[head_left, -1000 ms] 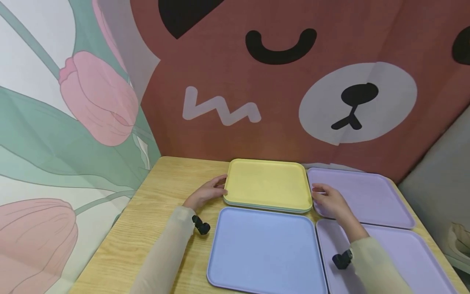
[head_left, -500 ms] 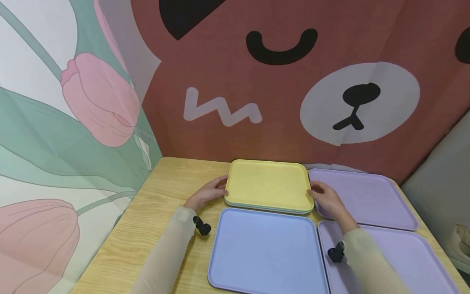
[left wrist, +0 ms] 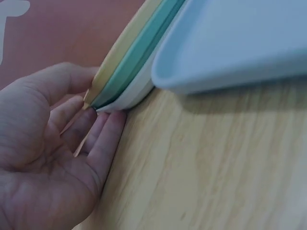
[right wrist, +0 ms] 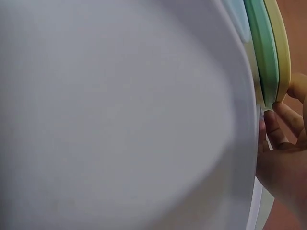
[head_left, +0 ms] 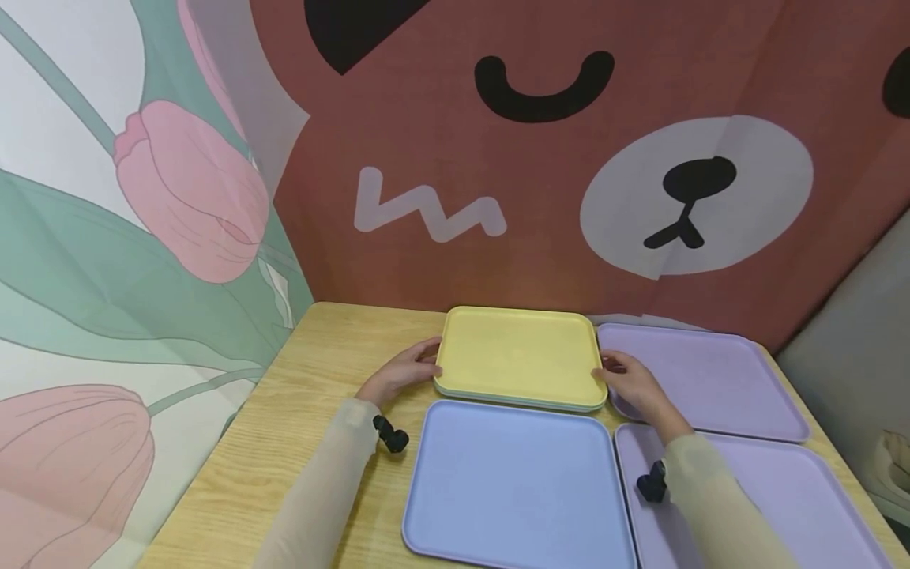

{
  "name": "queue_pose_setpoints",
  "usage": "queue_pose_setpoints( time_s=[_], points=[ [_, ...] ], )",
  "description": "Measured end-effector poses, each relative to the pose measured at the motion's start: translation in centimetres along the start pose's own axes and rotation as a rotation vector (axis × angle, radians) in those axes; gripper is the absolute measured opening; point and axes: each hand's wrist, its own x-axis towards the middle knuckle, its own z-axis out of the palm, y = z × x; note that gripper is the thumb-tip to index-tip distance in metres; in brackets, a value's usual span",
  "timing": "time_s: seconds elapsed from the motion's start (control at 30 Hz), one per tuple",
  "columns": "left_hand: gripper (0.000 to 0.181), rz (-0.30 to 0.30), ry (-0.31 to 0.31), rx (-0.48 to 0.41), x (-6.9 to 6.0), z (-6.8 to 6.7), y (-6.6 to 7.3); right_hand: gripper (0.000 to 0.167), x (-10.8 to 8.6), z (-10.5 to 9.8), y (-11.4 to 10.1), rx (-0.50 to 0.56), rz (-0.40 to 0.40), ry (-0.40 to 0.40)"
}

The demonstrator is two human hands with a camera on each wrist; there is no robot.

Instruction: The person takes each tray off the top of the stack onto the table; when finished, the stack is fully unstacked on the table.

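A yellow tray lies on top of a stack at the back of the table. Below it the left wrist view shows a green tray and a whitish one. My left hand pinches the yellow tray's left edge, thumb on the rim and fingertips against the edges below. At the right edge my right hand does likewise, its thumb on the yellow rim. In the right wrist view the fingertips of that hand meet the yellow and green edges; part of the hand is cut off.
A blue tray lies directly in front of the stack. Two purple trays, a rear one and a front one, lie to the right. The wooden table backs onto a wall with a bear print.
My right hand has moved slightly left from beside the stack and taken hold of the yellow tray's right edge. The left hand and the trays show no clear movement.
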Motion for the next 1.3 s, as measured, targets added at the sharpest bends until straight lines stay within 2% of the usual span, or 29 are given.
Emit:
queue_pose_setpoints(
  time_s=[0.07, 0.27, 0.43, 0.8, 1.0, 1.13, 1.3],
  points=[
    [0.075, 0.001, 0.016, 0.000, 0.0, 0.1, 0.1, 0.061, 0.1, 0.0, 0.0, 0.004, 0.013, -0.011],
    [0.071, 0.005, 0.112, 0.074, 0.0, 0.9, 0.9, 0.065, 0.3, -0.1, 0.0, 0.022, 0.031, -0.029],
    [0.072, -0.016, 0.147, 0.105, 0.4, 1.4, 1.3, 0.066, 0.3, -0.3, 0.0, 0.046, 0.033, -0.035],
    [0.072, 0.000, 0.163, 0.186, 0.3, 1.9, 1.9, 0.069, 0.5, 0.0, 0.7, 0.069, 0.038, -0.051],
    [0.069, 0.003, 0.200, 0.229, -0.1, 1.8, 2.4, 0.075, 0.5, -0.1, 0.8, 0.093, 0.061, -0.067],
    [0.069, -0.007, 0.202, 0.210, -0.1, 1.6, 3.0, 0.077, 0.4, -0.2, 0.6, 0.099, 0.073, -0.074],
    [0.071, -0.041, 0.174, 0.149, -0.2, 1.5, 4.3, 0.081, 0.2, -0.3, 0.6, 0.096, 0.090, -0.075]
  ],
)
